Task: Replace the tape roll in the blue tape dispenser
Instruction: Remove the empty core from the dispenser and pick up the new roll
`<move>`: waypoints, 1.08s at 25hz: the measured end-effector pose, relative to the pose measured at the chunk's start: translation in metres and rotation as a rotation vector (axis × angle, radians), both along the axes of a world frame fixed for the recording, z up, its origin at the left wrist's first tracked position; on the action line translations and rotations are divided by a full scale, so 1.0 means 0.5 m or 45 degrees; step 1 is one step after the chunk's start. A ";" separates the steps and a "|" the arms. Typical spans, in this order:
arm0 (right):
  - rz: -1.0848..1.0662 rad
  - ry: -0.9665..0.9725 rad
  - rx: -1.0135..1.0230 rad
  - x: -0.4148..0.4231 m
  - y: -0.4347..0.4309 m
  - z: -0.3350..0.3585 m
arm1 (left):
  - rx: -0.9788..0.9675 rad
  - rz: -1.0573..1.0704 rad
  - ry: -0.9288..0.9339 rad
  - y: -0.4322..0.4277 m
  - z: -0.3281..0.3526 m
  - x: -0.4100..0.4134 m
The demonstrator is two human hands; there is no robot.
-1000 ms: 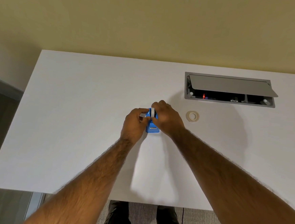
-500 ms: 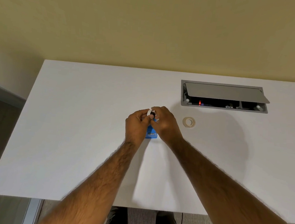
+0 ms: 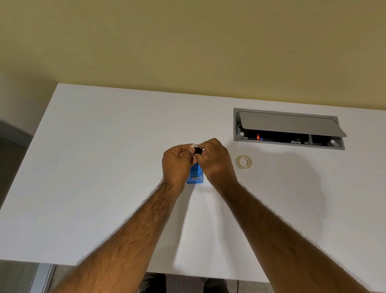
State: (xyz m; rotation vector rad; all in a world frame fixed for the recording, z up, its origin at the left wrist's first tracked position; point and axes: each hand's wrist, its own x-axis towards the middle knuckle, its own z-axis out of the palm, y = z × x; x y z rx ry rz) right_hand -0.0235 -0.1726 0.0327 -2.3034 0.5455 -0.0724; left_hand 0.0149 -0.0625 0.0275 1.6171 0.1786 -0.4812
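Observation:
The blue tape dispenser (image 3: 195, 176) stands on the white desk (image 3: 105, 185), its cutter end toward me, mostly hidden by my hands. Above it I hold a small tape roll with a black hub (image 3: 197, 151). My left hand (image 3: 177, 166) pinches the clear roll's left side. My right hand (image 3: 216, 163) pinches the black hub from the right. A second tape roll (image 3: 244, 162), pale and flat on the desk, lies to the right of my right hand.
A grey cable box (image 3: 289, 128) with its lid raised is set into the desk at the back right. The yellow wall runs behind the desk. The desk's left edge and near edge are in view, with my legs below.
The roll with its black hub has come up out of the dispenser and now sits between both hands' fingertips above it. The camera view has shifted slightly.

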 end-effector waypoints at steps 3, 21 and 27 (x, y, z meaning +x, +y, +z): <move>0.011 0.006 -0.029 0.001 -0.002 -0.002 | 0.017 -0.028 -0.008 -0.001 -0.004 0.009; -0.053 0.019 -0.119 -0.049 -0.034 -0.071 | 0.315 -0.020 0.019 -0.124 -0.075 0.244; -0.059 0.022 -0.102 -0.049 -0.048 -0.086 | 0.425 -0.065 0.035 -0.136 -0.120 0.266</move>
